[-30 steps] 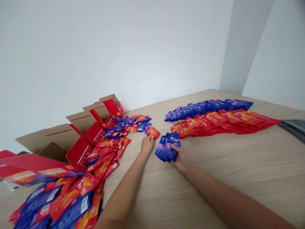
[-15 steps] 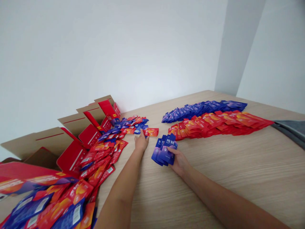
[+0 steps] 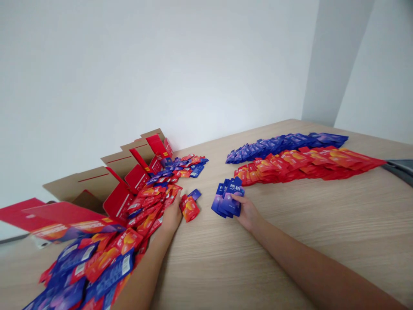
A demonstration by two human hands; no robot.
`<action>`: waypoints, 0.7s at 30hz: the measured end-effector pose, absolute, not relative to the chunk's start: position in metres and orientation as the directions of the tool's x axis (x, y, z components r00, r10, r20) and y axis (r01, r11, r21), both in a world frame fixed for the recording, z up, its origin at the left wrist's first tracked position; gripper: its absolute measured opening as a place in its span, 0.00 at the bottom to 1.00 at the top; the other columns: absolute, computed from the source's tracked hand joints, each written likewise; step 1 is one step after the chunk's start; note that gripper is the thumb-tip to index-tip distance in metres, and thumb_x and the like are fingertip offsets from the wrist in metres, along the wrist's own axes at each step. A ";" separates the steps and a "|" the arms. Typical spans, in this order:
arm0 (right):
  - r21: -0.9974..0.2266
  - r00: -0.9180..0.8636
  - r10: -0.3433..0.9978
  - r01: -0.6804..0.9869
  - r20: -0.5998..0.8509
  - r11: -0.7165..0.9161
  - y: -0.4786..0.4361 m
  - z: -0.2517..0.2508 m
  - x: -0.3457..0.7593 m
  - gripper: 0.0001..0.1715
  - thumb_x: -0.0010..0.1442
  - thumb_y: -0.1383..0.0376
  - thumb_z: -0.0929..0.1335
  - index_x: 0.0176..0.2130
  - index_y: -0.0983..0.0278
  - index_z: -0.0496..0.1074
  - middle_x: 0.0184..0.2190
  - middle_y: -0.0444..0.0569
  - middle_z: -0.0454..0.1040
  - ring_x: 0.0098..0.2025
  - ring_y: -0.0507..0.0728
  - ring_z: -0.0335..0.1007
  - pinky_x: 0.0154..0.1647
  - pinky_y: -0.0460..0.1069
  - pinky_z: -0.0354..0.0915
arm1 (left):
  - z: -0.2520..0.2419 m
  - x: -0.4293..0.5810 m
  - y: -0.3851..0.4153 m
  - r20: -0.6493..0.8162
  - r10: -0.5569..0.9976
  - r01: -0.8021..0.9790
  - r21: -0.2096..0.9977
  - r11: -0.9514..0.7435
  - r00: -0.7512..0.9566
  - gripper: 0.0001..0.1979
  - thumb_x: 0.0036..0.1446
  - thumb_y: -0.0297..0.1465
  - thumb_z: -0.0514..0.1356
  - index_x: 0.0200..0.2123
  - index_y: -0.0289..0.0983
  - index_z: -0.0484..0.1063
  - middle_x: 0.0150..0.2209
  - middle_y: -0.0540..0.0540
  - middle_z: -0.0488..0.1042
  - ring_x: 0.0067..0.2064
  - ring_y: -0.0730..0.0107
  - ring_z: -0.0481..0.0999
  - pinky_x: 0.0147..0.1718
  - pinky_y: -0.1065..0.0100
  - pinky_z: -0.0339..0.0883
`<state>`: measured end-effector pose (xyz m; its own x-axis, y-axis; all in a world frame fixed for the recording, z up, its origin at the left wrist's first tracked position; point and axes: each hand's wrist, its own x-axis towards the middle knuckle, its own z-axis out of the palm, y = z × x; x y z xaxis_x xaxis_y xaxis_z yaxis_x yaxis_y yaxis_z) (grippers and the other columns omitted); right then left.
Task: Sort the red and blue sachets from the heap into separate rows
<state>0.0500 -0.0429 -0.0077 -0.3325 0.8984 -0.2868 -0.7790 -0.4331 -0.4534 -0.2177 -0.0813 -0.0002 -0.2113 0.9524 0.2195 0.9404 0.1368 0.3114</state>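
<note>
In my right hand [image 3: 250, 213] is a small fan of blue-purple packets [image 3: 227, 199], their printed fronts up, with the thumb over the front one. My left hand [image 3: 172, 214] is closed at the edge of a red-orange packet [image 3: 189, 208], just right of a mixed heap of packets [image 3: 155, 202]. Behind the red one pokes out the end of a blue packet [image 3: 195, 194]; whether my left fingers grip that one too is hidden. Beyond my right hand lie an overlapping row of red packets [image 3: 306, 163] and, behind it, a row of blue packets [image 3: 284, 144].
Open red cardboard boxes [image 3: 118, 196] with brown flaps stand along the left, behind the heap. The wooden table [image 3: 206, 258] meets a white wall [image 3: 206, 77] at the back. A dark grey item [image 3: 402, 170] lies at the right edge.
My left hand has drawn back toward me and left, bringing the red packet and a blue one from the heap's far end. My right hand still holds its blue packets. The view has shifted slightly.
</note>
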 end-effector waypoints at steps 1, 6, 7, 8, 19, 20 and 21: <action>-0.456 -0.335 0.899 -0.778 -0.280 -0.432 -0.042 -0.009 0.050 0.07 0.43 0.73 0.72 0.27 0.63 0.72 0.21 0.42 0.76 0.22 0.51 0.69 0.25 0.46 0.65 | 0.003 -0.226 -0.086 0.248 0.936 0.894 0.431 0.125 -0.250 0.35 0.50 0.18 0.52 0.63 0.38 0.52 0.48 0.40 0.76 0.48 0.60 0.75 0.48 0.61 0.66; -0.457 -0.356 0.897 -0.773 -0.261 -0.440 -0.042 -0.011 0.051 0.08 0.43 0.72 0.72 0.27 0.63 0.72 0.21 0.41 0.75 0.22 0.51 0.68 0.26 0.46 0.65 | 0.033 -0.248 -0.086 0.313 0.762 0.551 0.832 0.068 -0.567 0.28 0.46 0.24 0.60 0.54 0.36 0.65 0.38 0.44 0.79 0.38 0.62 0.78 0.42 0.62 0.70; -0.458 -0.358 0.898 -0.773 -0.256 -0.439 -0.042 -0.011 0.052 0.08 0.43 0.72 0.72 0.27 0.63 0.72 0.22 0.41 0.75 0.23 0.50 0.68 0.27 0.46 0.65 | 0.040 -0.249 -0.084 0.298 0.736 0.477 0.878 0.038 -0.608 0.24 0.45 0.26 0.61 0.49 0.35 0.69 0.34 0.45 0.79 0.35 0.64 0.78 0.39 0.63 0.70; -0.459 -0.359 0.899 -0.773 -0.251 -0.437 -0.042 -0.011 0.052 0.08 0.43 0.72 0.72 0.27 0.63 0.72 0.22 0.41 0.75 0.23 0.50 0.69 0.28 0.46 0.65 | 0.046 -0.248 -0.082 0.276 0.722 0.395 0.919 -0.004 -0.635 0.20 0.43 0.27 0.63 0.43 0.34 0.71 0.32 0.46 0.78 0.33 0.65 0.77 0.38 0.64 0.70; -0.480 -0.468 0.845 -0.696 -0.260 -0.533 -0.048 -0.004 0.055 0.03 0.46 0.69 0.71 0.27 0.64 0.73 0.22 0.45 0.76 0.23 0.53 0.69 0.27 0.49 0.66 | 0.086 -0.169 -0.067 0.181 0.880 -0.163 0.947 -0.276 -0.440 0.02 0.45 0.29 0.56 0.25 0.37 0.63 0.20 0.54 0.62 0.22 0.78 0.63 0.24 0.74 0.62; -0.477 -0.494 0.832 -0.684 -0.253 -0.552 -0.050 -0.002 0.055 0.03 0.46 0.68 0.71 0.27 0.64 0.73 0.24 0.46 0.77 0.25 0.54 0.71 0.29 0.50 0.67 | 0.083 -0.157 -0.063 0.153 0.907 -0.210 0.945 -0.251 -0.393 0.03 0.48 0.29 0.54 0.24 0.38 0.61 0.19 0.54 0.58 0.20 0.78 0.61 0.22 0.75 0.61; -0.473 -0.520 0.819 -0.674 -0.243 -0.568 -0.051 0.000 0.056 0.03 0.46 0.68 0.71 0.27 0.64 0.73 0.25 0.47 0.77 0.27 0.55 0.72 0.31 0.50 0.67 | 0.078 -0.145 -0.059 0.126 0.930 -0.258 0.940 -0.224 -0.346 0.06 0.50 0.30 0.52 0.22 0.38 0.60 0.18 0.55 0.55 0.19 0.78 0.58 0.21 0.75 0.59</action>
